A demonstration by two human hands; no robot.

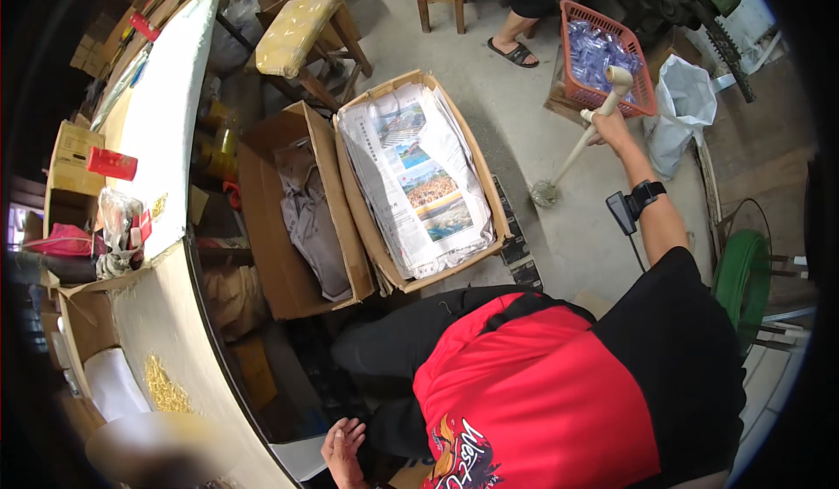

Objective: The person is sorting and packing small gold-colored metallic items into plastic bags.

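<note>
right hand (pixel 607 128): closed around the shaft of a pale long-handled tool (pixel 572 152). the tool's knobbed end overlaps the basket in view; its rough grey head is over the concrete floor (pixel 516 113), contact not determinable. left hand (pixel 343 445): fingers partly bent, beside the desk (pixel 140 314); whether it grips anything cannot be told.

containers: the orange-red plastic basket (pixel 647 87) is filled with clear bluish plastic pieces (pixel 599 48). a white sack (pixel 686 96) stands just beside it. the right cardboard carton (pixel 500 218) is packed with flat newspapers (pixel 419 174). the left cardboard carton (pixel 262 192) contains crumpled grey material (pixel 315 227).
</note>
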